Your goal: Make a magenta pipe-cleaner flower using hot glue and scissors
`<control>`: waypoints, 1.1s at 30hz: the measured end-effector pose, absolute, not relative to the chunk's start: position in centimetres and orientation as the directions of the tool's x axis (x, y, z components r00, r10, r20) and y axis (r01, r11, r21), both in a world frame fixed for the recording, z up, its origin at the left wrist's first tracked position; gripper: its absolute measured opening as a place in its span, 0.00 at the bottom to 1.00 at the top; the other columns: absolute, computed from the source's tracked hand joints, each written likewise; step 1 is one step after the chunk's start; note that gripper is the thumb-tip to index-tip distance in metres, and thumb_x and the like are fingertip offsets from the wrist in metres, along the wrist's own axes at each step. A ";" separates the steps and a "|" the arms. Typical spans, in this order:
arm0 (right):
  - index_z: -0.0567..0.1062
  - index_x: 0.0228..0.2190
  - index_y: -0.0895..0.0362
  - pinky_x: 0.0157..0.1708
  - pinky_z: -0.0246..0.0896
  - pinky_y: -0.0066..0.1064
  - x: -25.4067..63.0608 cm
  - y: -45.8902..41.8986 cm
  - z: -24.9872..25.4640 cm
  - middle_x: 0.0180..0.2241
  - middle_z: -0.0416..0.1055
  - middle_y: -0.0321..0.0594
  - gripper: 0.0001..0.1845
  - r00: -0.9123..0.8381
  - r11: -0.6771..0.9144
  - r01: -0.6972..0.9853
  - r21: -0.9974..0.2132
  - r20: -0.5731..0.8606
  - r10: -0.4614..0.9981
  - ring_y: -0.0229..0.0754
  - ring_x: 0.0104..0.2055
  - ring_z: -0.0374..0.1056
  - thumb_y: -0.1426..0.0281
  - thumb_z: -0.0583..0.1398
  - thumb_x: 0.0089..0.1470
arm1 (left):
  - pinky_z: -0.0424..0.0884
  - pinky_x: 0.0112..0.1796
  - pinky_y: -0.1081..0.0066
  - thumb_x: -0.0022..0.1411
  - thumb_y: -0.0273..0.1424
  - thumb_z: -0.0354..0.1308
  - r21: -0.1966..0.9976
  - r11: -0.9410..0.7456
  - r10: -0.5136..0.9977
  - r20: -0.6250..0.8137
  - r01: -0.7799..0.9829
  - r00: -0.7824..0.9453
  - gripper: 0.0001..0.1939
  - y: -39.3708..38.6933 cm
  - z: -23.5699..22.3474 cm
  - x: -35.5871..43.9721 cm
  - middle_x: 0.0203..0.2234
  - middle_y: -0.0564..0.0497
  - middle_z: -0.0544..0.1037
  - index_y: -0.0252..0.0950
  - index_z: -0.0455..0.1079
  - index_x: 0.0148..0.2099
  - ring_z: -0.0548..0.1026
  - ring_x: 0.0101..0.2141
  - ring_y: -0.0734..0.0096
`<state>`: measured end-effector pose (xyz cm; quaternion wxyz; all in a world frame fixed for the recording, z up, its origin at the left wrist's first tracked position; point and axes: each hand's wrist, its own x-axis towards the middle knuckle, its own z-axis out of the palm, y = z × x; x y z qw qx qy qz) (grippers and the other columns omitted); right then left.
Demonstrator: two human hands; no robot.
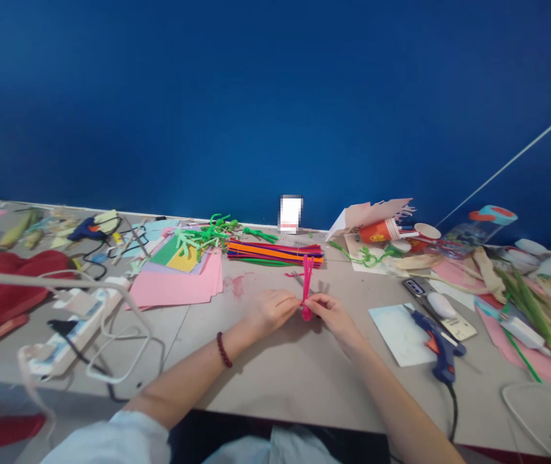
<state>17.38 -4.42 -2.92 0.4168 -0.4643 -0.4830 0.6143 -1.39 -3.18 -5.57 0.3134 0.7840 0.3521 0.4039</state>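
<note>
Between my two hands, a bent pink pipe cleaner [307, 277] stands upright over the table, with a rounded loop at its lower end. My left hand [278, 310] pinches it from the left side, fingertips closed. From the right, my right hand [329, 316] grips it between thumb and fingers. Behind it lie scissors [297, 277], partly hidden by the pink strands. A bundle of red, orange, purple and green pipe cleaners [275, 251] is spread just beyond my hands.
Left are pink paper sheets [173, 287], green pipe-cleaner shapes [214, 229] and a white power strip [79, 328] with cables. Right are a blue glue gun [437, 345], a white card [396, 332], a phone [417, 290], paper cups [379, 231] and corn husks [531, 303]. A blue wall rises behind.
</note>
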 end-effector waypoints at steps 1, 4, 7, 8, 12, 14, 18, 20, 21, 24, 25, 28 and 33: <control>0.74 0.22 0.57 0.29 0.61 0.30 17.4 -4.4 -2.9 0.19 0.72 0.36 0.16 -0.218 -0.186 -0.063 -0.980 -0.168 0.961 0.37 0.24 0.66 0.56 0.65 0.42 | 0.65 0.45 0.63 0.58 0.34 0.57 0.782 -0.548 0.812 0.413 0.295 0.413 0.10 -3.1 -5.5 -1.3 0.36 0.44 0.78 0.42 0.76 0.41 0.73 0.39 0.61; 0.74 0.22 0.57 0.28 0.61 0.30 17.4 -4.3 -3.1 0.19 0.72 0.35 0.17 -0.219 -0.195 -0.077 -0.978 -0.175 0.960 0.37 0.23 0.66 0.55 0.65 0.41 | 0.66 0.43 0.64 0.57 0.35 0.58 0.789 -0.537 0.826 0.420 0.298 0.377 0.09 -3.1 -5.2 -1.2 0.35 0.45 0.77 0.42 0.76 0.40 0.73 0.37 0.63; 0.74 0.22 0.57 0.26 0.61 0.29 17.4 -4.2 -3.2 0.18 0.71 0.35 0.17 -0.216 -0.204 -0.096 -0.974 -0.179 0.960 0.36 0.22 0.65 0.55 0.66 0.39 | 0.66 0.41 0.65 0.58 0.35 0.57 0.782 -0.541 0.824 0.419 0.309 0.381 0.09 -3.2 -4.8 -1.2 0.34 0.45 0.77 0.41 0.76 0.40 0.72 0.35 0.64; 0.74 0.22 0.57 0.25 0.61 0.29 17.4 -4.2 -3.2 0.18 0.71 0.35 0.17 -0.213 -0.204 -0.096 -0.974 -0.180 0.960 0.36 0.22 0.65 0.55 0.66 0.39 | 0.66 0.40 0.66 0.59 0.35 0.56 0.780 -0.542 0.823 0.417 0.314 0.386 0.09 -3.3 -4.7 -1.2 0.33 0.45 0.77 0.41 0.76 0.39 0.72 0.34 0.64; 0.74 0.22 0.57 0.19 0.56 0.27 17.3 -4.4 -3.1 0.18 0.71 0.35 0.17 -0.214 -0.207 -0.070 -0.976 -0.188 0.958 0.35 0.20 0.64 0.55 0.65 0.40 | 0.65 0.37 0.67 0.58 0.37 0.57 0.812 -0.505 0.844 0.394 0.291 0.364 0.10 -3.4 -4.5 -1.2 0.26 0.46 0.74 0.40 0.77 0.35 0.69 0.29 0.66; 0.73 0.22 0.57 0.17 0.54 0.26 17.3 -4.4 -3.2 0.18 0.71 0.35 0.18 -0.218 -0.210 -0.061 -0.976 -0.193 0.957 0.35 0.19 0.63 0.54 0.65 0.40 | 0.65 0.36 0.67 0.57 0.38 0.58 0.840 -0.475 0.857 0.373 0.262 0.356 0.10 -3.3 -4.4 -1.2 0.25 0.47 0.74 0.40 0.77 0.35 0.68 0.28 0.67; 0.73 0.23 0.57 0.19 0.55 0.27 17.6 -4.0 -3.5 0.18 0.71 0.35 0.18 -0.207 -0.192 -0.052 -0.980 -0.177 0.962 0.35 0.19 0.62 0.54 0.65 0.40 | 0.66 0.36 0.69 0.57 0.37 0.59 0.876 -0.434 0.864 0.339 0.210 0.372 0.09 -3.2 -4.1 -1.1 0.29 0.46 0.76 0.40 0.77 0.37 0.70 0.31 0.66; 0.74 0.23 0.57 0.21 0.57 0.28 17.9 -3.8 -3.7 0.19 0.71 0.35 0.18 -0.179 -0.166 -0.052 -0.985 -0.154 0.972 0.35 0.21 0.63 0.54 0.65 0.40 | 0.67 0.35 0.70 0.56 0.37 0.60 0.896 -0.404 0.883 0.330 0.183 0.334 0.11 -3.2 -3.9 -0.9 0.33 0.46 0.76 0.39 0.76 0.40 0.71 0.33 0.67; 0.74 0.23 0.57 0.22 0.56 0.28 18.0 -3.7 -3.8 0.19 0.71 0.35 0.18 -0.164 -0.153 -0.052 -0.987 -0.143 0.976 0.35 0.21 0.62 0.54 0.65 0.40 | 0.67 0.34 0.71 0.55 0.37 0.60 0.909 -0.381 0.897 0.320 0.168 0.304 0.12 -3.2 -3.8 -0.9 0.34 0.46 0.76 0.39 0.75 0.41 0.71 0.33 0.67; 0.74 0.24 0.58 0.21 0.53 0.26 18.3 -3.6 -4.1 0.20 0.71 0.35 0.18 -0.128 -0.139 -0.055 -0.989 -0.131 0.983 0.33 0.20 0.59 0.55 0.65 0.41 | 0.67 0.30 0.73 0.53 0.36 0.62 0.955 -0.279 0.943 0.254 0.097 0.215 0.13 -2.8 -3.9 -0.7 0.35 0.47 0.75 0.38 0.75 0.41 0.70 0.30 0.71; 0.73 0.24 0.58 0.20 0.52 0.26 18.3 -3.6 -4.1 0.20 0.71 0.36 0.18 -0.116 -0.144 -0.061 -0.988 -0.136 0.984 0.33 0.20 0.58 0.55 0.65 0.41 | 0.66 0.29 0.73 0.52 0.35 0.63 0.967 -0.244 0.955 0.227 0.069 0.193 0.13 -2.7 -4.0 -0.6 0.35 0.47 0.75 0.37 0.75 0.41 0.70 0.28 0.73; 0.74 0.27 0.58 0.21 0.53 0.26 18.2 -3.8 -4.1 0.22 0.72 0.37 0.18 -0.089 -0.169 -0.087 -0.982 -0.161 0.983 0.34 0.21 0.59 0.56 0.66 0.41 | 0.66 0.28 0.73 0.51 0.35 0.64 0.986 -0.167 0.977 0.164 0.012 0.138 0.11 -2.2 -4.5 -0.7 0.31 0.48 0.75 0.36 0.75 0.37 0.70 0.26 0.74; 0.75 0.27 0.58 0.24 0.53 0.26 18.1 -3.9 -3.7 0.23 0.73 0.37 0.14 -0.109 -0.193 -0.114 -0.975 -0.181 0.977 0.33 0.23 0.59 0.59 0.64 0.44 | 0.65 0.25 0.74 0.55 0.37 0.60 0.992 -0.124 0.984 0.123 -0.002 0.129 0.12 -2.1 -5.0 -1.0 0.25 0.52 0.73 0.34 0.73 0.38 0.69 0.25 0.73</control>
